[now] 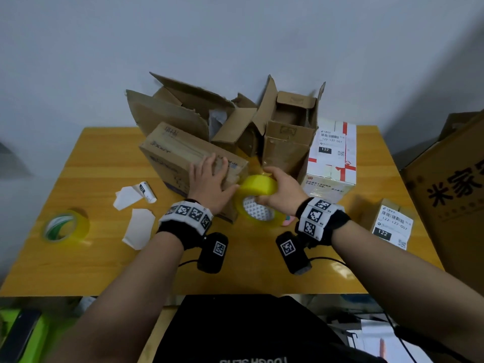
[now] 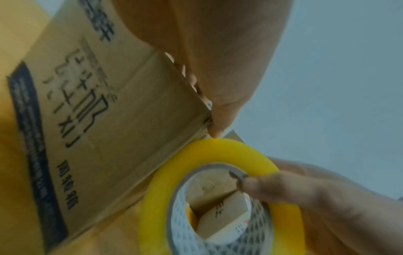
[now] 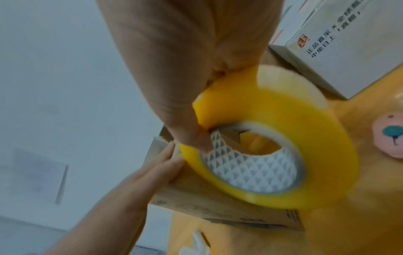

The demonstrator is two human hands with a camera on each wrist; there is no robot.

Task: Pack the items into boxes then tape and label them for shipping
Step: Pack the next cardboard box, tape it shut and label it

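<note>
1. Currently, head view: left hand [image 1: 209,183] flat on top of the closed box [image 1: 183,155], fingers straight and together, pressing at its near-right end. Box sits mid-table [image 1: 104,258].
2. Right hand [image 1: 281,189] grips the tape roll [image 1: 258,203], held on edge at the box's near-right corner; fingers curled over the rim.
3. Left wrist view adds: right thumb [image 2: 257,185] hooked inside the roll's core, left thumb tip touching the roll's outer edge at the box corner. Printed box side shows here only.
4. Right wrist view adds: patterned white core, pink sticker [image 3: 390,136] on the table past the roll; blurred.
5. Head view only: open boxes [image 1: 288,127] at the back, labelled white box [image 1: 331,158] to the right, small labelled box [image 1: 392,221] at the right edge, second roll [image 1: 64,226] far left, label backings [image 1: 138,231] near it.
</note>
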